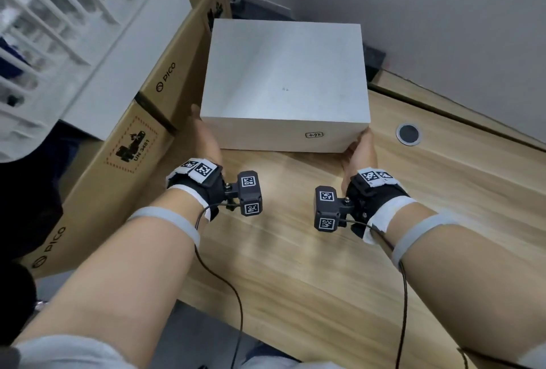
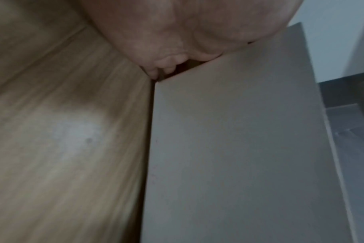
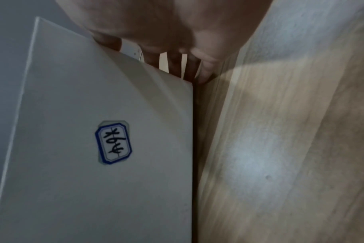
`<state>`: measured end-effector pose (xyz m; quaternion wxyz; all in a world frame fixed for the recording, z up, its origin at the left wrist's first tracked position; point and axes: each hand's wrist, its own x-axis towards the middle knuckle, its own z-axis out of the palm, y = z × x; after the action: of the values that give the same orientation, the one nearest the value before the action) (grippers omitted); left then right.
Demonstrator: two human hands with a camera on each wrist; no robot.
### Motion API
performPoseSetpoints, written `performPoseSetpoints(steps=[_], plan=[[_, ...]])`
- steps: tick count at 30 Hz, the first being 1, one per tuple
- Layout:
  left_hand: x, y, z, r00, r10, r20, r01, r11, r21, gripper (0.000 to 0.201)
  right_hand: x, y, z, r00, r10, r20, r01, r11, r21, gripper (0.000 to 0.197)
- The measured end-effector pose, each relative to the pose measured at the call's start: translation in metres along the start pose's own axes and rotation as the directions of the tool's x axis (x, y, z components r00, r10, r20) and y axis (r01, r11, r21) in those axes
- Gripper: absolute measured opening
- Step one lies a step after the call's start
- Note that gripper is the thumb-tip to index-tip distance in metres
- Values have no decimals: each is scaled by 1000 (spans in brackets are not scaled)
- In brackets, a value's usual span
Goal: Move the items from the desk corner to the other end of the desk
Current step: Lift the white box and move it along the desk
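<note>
A white rectangular box [image 1: 283, 73] with a small handwritten label [image 1: 314, 134] on its near face sits low over the wooden desk [image 1: 295, 250], between both hands. My left hand [image 1: 204, 135] holds its left side near the front corner. In the left wrist view the left hand's fingers [image 2: 166, 67] tuck in at the lower corner of the box [image 2: 239, 148]. My right hand [image 1: 359, 153] holds the right front corner. In the right wrist view the right hand's fingers [image 3: 174, 65] run along the side of the box [image 3: 73, 180] and the label [image 3: 113, 142] shows. The fingertips are hidden.
A long brown PICO carton [image 1: 133, 138] lies close along the box's left side. A white slatted crate [image 1: 44, 29] stands beyond the carton. A grey wall [image 1: 413, 14] runs behind the box. A round cable grommet [image 1: 408, 133] sits in the desk to the right.
</note>
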<state>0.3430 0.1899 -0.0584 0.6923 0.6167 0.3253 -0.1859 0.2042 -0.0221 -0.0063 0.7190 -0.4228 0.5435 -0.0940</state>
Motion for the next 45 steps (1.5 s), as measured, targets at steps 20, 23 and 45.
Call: performPoseSetpoints(steps=[20, 23, 45], plan=[[-60, 46, 7, 988, 109, 112, -113, 993, 34, 75, -3, -39, -1, 980, 7, 201, -47, 980, 194, 73], [-69, 46, 6, 984, 109, 140, -118, 991, 58, 63, -5, -46, -5, 973, 6, 229, -52, 980, 194, 71], [-275, -67, 86, 911, 18, 413, -176, 920, 349, 62, -110, -48, -291, 989, -32, -141, 67, 966, 249, 52]])
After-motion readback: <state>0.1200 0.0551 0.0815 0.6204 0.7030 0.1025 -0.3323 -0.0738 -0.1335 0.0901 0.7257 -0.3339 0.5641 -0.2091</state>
